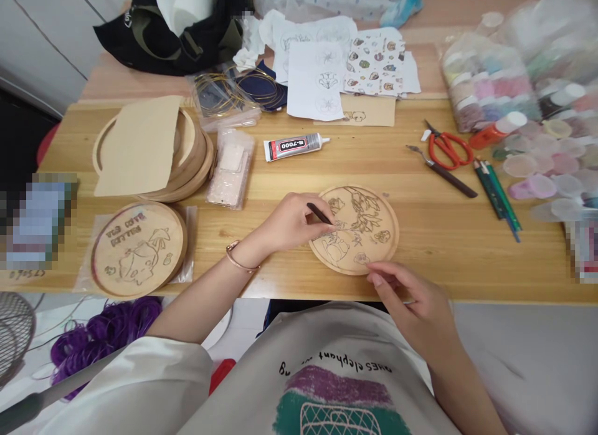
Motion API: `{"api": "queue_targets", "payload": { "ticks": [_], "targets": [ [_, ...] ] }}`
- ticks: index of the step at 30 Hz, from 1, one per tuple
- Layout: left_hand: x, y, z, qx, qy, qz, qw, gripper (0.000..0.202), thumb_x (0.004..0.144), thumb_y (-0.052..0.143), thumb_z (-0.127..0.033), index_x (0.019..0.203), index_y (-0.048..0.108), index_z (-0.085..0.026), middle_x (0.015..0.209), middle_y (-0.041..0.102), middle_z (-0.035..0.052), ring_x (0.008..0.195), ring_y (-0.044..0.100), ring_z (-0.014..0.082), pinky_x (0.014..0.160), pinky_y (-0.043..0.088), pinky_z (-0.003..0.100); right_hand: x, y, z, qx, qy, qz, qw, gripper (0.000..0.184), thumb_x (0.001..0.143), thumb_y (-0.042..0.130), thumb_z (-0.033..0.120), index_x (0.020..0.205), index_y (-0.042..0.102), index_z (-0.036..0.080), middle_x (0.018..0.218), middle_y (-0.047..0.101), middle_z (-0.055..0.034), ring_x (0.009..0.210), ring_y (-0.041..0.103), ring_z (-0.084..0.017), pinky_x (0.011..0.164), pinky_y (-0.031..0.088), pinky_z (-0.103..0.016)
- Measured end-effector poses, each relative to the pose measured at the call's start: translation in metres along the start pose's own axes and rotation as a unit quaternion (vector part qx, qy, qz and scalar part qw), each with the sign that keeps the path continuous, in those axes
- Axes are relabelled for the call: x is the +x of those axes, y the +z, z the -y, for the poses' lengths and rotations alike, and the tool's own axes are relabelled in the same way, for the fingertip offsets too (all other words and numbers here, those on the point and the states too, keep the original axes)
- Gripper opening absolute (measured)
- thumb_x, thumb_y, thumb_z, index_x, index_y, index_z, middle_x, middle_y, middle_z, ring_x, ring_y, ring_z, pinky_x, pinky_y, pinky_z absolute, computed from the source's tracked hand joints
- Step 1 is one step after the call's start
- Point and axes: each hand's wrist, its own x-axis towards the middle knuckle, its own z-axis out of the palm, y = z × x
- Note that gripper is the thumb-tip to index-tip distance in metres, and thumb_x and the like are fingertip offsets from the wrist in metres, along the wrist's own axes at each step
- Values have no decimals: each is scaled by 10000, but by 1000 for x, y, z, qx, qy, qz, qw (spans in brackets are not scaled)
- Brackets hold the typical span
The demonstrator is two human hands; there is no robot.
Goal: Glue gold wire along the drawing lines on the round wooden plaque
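Note:
A round wooden disc lies flat on the table in front of me, with dark outlines of flowers and leaves drawn on it. My left hand, a rose-gold bangle on its wrist, is closed around a slim black pen-like tool whose tip is on the drawing. The fingertips of my right hand rest against the disc's near rim without gripping it.
To the left are a stack of wooden rounds and a drawn disc. Behind are a B-7000 glue tube and flower sketches. To the right lie red-handled scissors, a dark-handled tool, and coloured pots.

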Motion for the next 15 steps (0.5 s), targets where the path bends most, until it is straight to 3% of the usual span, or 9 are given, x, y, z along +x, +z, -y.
{"api": "queue_targets", "payload": {
  "ticks": [15],
  "targets": [
    [-1,0,0,1,-12,-4,1000,49,713,745,-166,738,707,-149,761,700,25,662,614,127,624,461,233,0,-1,-2,0,-8,12,1000,240,886,534,389,973,702,242,835,737,-37,724,680,-172,511,517,-238]
  ]
}}
